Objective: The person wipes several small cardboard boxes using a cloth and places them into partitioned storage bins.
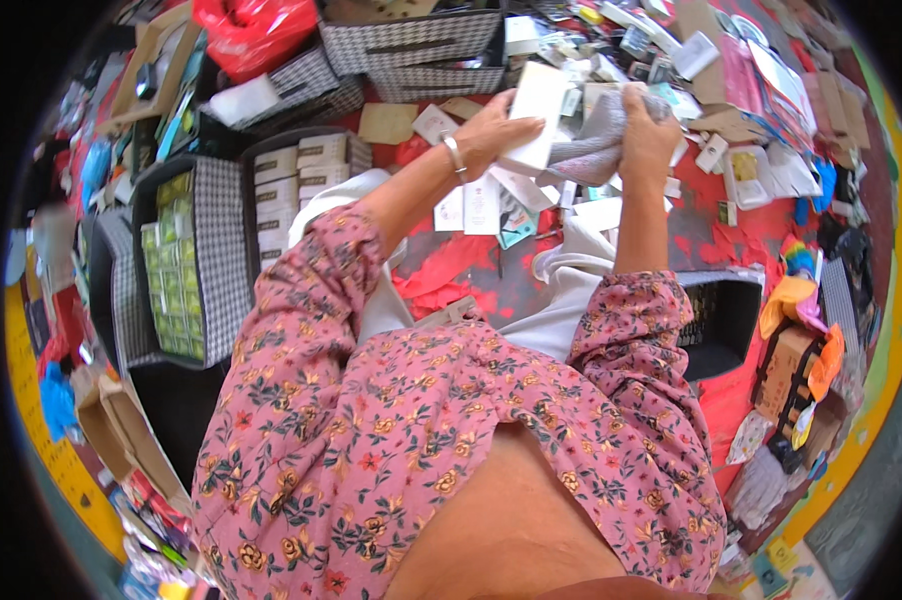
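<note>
The left hand (pixel 489 132) grips a white box (pixel 537 108), thumb across its near face, the other fingers mostly hidden at its left side. The box is tilted, held up in front of the pile (pixel 611 60) of small boxes. A pale bracelet (pixel 455 158) circles the left wrist. The right hand (pixel 651 138) is closed on a grey cloth (pixel 593 145) — bunched in its fingers, hanging toward the box's lower corner; whether cloth and box touch, I cannot tell.

Below the hands, more boxes (pixel 481 205) lie on a torn red sheet (pixel 441 275). To the left stand a checked bin (pixel 226 260) of green packs (pixel 174 275) and, just beside it, another of white cartons (pixel 276 195). A red bag (pixel 256 35) sits beyond them. On the right — near the person's sleeve (pixel 631 315) — is a black bin (pixel 729 330).
</note>
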Motion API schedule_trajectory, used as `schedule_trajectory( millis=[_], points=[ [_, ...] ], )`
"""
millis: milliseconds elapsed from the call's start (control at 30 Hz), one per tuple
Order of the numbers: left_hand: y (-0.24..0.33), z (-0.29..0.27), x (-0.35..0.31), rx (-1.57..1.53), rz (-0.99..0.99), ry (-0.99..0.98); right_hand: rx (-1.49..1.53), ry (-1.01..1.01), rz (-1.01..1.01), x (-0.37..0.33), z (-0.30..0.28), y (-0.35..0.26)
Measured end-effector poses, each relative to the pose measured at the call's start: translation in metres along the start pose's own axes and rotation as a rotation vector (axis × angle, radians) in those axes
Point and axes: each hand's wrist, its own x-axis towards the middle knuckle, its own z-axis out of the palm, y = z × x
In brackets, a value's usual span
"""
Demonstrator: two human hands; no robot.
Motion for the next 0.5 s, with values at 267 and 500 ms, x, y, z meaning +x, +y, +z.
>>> schedule_trajectory(
  millis=[267, 500],
  points=[
    [-0.028, 0.043, 0.011, -0.175, 0.157, 0.076, 0.258, -0.172, 0.214, 0.001, 0.009, 0.028],
    [-0.013, 0.009, 0.037, -0.382, 0.173, 0.302, 0.099, -0.503, 0.463, -0.032, 0.012, 0.009]
  ],
)
